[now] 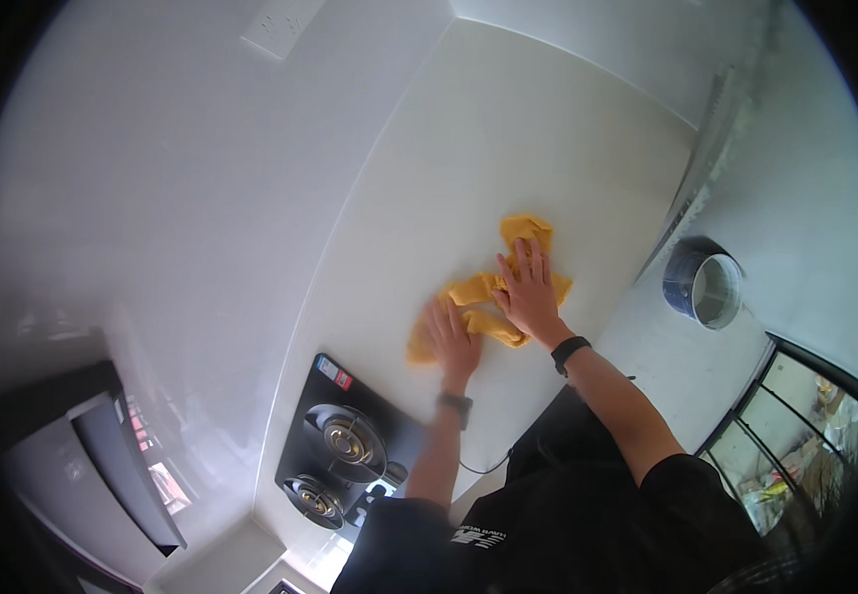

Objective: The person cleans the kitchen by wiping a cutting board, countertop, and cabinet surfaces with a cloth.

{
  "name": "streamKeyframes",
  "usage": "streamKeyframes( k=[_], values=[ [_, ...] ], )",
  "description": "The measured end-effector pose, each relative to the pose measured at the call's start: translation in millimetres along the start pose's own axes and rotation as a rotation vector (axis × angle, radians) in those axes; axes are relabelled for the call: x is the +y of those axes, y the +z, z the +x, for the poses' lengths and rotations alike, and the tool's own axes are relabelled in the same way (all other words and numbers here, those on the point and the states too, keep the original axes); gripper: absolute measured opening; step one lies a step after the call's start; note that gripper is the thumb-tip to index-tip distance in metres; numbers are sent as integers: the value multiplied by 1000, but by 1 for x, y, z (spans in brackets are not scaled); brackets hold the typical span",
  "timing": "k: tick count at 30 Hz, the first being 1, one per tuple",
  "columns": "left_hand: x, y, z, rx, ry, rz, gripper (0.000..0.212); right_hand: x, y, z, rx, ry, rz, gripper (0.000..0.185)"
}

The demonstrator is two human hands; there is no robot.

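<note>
A crumpled yellow cloth [525, 225] lies on the pale countertop [429, 200]; whether it is one piece or two I cannot tell. My right hand [531, 295] rests palm down on its right part, fingers spread and pointing away from me. Flat on the left part is my left hand [452, 335], blurred, with its fingers apart. Neither hand curls around the fabric. Folds of cloth bridge the gap between my hands, with a patch of countertop showing among them. Each wrist wears a dark band.
A black two-burner gas hob [351, 438] sits left of my left forearm. Beyond it are the glossy wall [198, 208] and a range hood [94, 475]. On the floor to the right stands a bucket [702, 289], near a black-framed opening [793, 416]. A wall socket [280, 28] is at the top.
</note>
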State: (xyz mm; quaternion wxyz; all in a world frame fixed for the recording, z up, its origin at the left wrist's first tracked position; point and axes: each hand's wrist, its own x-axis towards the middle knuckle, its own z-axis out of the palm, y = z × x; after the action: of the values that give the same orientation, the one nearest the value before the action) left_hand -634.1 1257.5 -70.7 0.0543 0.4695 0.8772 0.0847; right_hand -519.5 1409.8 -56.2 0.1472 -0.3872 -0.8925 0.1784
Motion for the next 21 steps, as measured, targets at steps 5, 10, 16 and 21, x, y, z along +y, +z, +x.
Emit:
streamKeyframes(
  k=[5,10,16,21],
  values=[
    [-2,-9,102,-35,121,22,62,1,17,63,-3,-156,-33,51],
    [-5,-10,204,59,158,-26,61,5,29,163,61,-266,-66,44],
    [-18,-6,300,88,176,-153,60,16,59,261,146,-339,-181,46],
    [-21,-1,359,119,230,-248,55,19,71,317,161,-357,-164,44]
  ],
)
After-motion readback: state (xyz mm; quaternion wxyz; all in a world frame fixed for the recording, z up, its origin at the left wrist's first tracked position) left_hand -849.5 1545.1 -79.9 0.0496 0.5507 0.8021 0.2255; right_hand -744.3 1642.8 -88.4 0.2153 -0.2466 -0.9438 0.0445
